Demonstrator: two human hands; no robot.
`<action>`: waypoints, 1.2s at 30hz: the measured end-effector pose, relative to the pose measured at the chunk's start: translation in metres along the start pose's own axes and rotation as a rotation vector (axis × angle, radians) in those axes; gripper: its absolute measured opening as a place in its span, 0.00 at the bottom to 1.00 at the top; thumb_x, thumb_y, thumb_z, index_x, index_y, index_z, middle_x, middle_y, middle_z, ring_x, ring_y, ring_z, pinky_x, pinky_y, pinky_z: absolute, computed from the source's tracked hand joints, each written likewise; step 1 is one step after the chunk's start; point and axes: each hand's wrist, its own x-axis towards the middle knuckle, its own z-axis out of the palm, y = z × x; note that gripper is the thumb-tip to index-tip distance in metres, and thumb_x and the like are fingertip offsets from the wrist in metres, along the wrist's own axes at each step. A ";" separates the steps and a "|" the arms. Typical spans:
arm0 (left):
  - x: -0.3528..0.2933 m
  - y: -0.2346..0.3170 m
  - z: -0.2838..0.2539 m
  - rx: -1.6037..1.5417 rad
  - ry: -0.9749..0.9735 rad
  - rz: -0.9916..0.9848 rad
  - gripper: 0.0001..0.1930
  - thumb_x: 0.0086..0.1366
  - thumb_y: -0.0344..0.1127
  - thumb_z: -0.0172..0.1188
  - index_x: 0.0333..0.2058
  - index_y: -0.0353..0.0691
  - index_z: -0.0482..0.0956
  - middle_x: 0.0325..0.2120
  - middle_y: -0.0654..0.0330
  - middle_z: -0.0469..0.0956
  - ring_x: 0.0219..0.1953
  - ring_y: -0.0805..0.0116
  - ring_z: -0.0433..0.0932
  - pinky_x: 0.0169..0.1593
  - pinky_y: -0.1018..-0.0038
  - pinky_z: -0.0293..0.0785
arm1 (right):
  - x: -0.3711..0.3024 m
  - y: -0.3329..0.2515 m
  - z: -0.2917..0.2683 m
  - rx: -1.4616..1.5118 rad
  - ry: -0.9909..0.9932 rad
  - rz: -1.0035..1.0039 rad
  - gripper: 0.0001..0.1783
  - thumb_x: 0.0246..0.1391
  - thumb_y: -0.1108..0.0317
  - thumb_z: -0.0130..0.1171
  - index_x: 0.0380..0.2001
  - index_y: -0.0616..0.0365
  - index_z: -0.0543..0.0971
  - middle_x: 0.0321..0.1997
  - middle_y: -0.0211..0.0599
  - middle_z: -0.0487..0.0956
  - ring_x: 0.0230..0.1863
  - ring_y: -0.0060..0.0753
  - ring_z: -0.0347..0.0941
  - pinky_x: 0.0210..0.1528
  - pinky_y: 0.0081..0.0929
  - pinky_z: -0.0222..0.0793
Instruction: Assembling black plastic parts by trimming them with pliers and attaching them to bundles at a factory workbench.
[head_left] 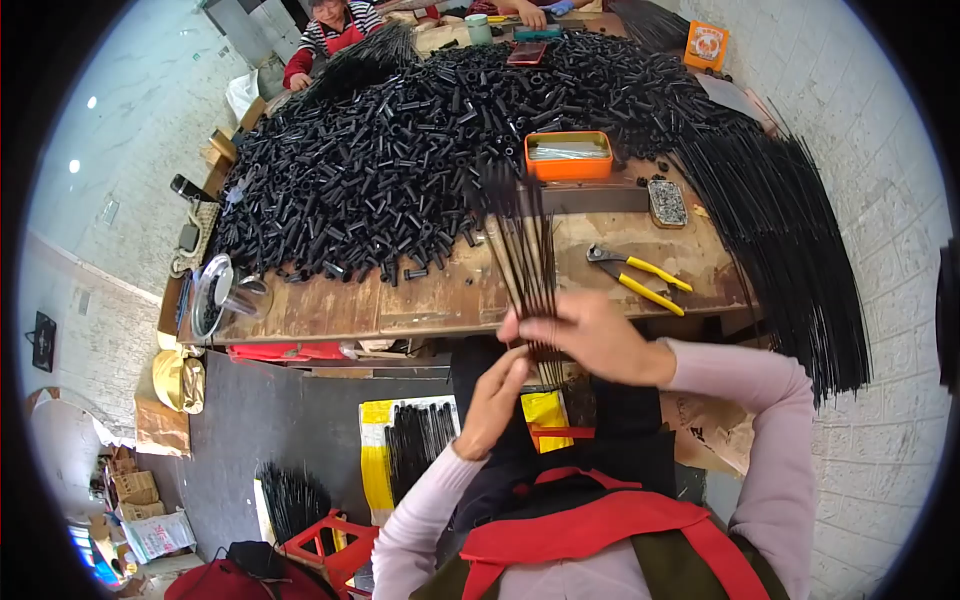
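Between my hands, over the table's front edge, stands a bundle of thin rods (522,255), dark and tan, fanning out upward; its dark upper ends are blurred. My right hand (600,340) is closed around the bundle's lower part, thumb and fingers pressed on it. My left hand (490,405) pinches at the bundle just below, though its fingertips are partly hidden. To the right of the bundle lie pliers (640,280) with yellow handles on the wooden table (430,308). A large heap of short black tubes (400,150) spreads behind the bundle.
An orange box (568,170) holds thin metal pieces; a small tin (667,203) sits nearby. Long black rods (790,240) overhang the table's right side. At left stands a clear plastic container (212,295). A red stool (330,545) is below. Another person (335,35) works across the table.
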 end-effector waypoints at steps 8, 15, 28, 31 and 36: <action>0.055 0.157 0.029 -0.315 -0.433 0.020 0.22 0.77 0.42 0.43 0.56 0.27 0.70 0.49 0.47 0.78 0.50 0.61 0.79 0.57 0.66 0.74 | 0.054 -0.105 -0.045 0.329 0.020 -0.011 0.18 0.65 0.65 0.55 0.53 0.65 0.74 0.51 0.44 0.79 0.53 0.33 0.77 0.57 0.31 0.73; 0.000 0.157 0.033 -0.351 -0.470 -0.149 0.22 0.76 0.42 0.45 0.57 0.27 0.67 0.49 0.47 0.77 0.52 0.58 0.79 0.59 0.62 0.74 | 0.022 -0.125 -0.053 0.536 -0.126 0.130 0.23 0.67 0.64 0.52 0.60 0.65 0.67 0.59 0.48 0.74 0.61 0.43 0.72 0.65 0.39 0.67; 0.012 0.178 0.038 -0.287 -0.556 -0.060 0.20 0.74 0.32 0.47 0.60 0.28 0.63 0.54 0.45 0.74 0.55 0.52 0.76 0.61 0.60 0.73 | 0.035 -0.125 -0.058 0.444 -0.209 0.128 0.21 0.67 0.65 0.51 0.57 0.69 0.69 0.58 0.48 0.75 0.60 0.41 0.73 0.66 0.38 0.66; 0.014 0.172 0.034 -0.437 -0.585 -0.103 0.21 0.75 0.32 0.43 0.62 0.27 0.60 0.57 0.43 0.71 0.59 0.52 0.74 0.61 0.60 0.73 | 0.037 -0.118 -0.056 0.468 -0.176 0.110 0.20 0.67 0.65 0.50 0.56 0.69 0.70 0.56 0.48 0.76 0.59 0.42 0.74 0.65 0.38 0.68; -0.004 0.166 0.040 -0.498 -0.458 -0.101 0.21 0.77 0.37 0.41 0.60 0.25 0.62 0.55 0.43 0.73 0.56 0.52 0.75 0.61 0.59 0.73 | 0.021 -0.121 -0.039 0.522 -0.166 0.216 0.21 0.67 0.65 0.52 0.57 0.69 0.69 0.57 0.50 0.75 0.61 0.42 0.72 0.64 0.37 0.68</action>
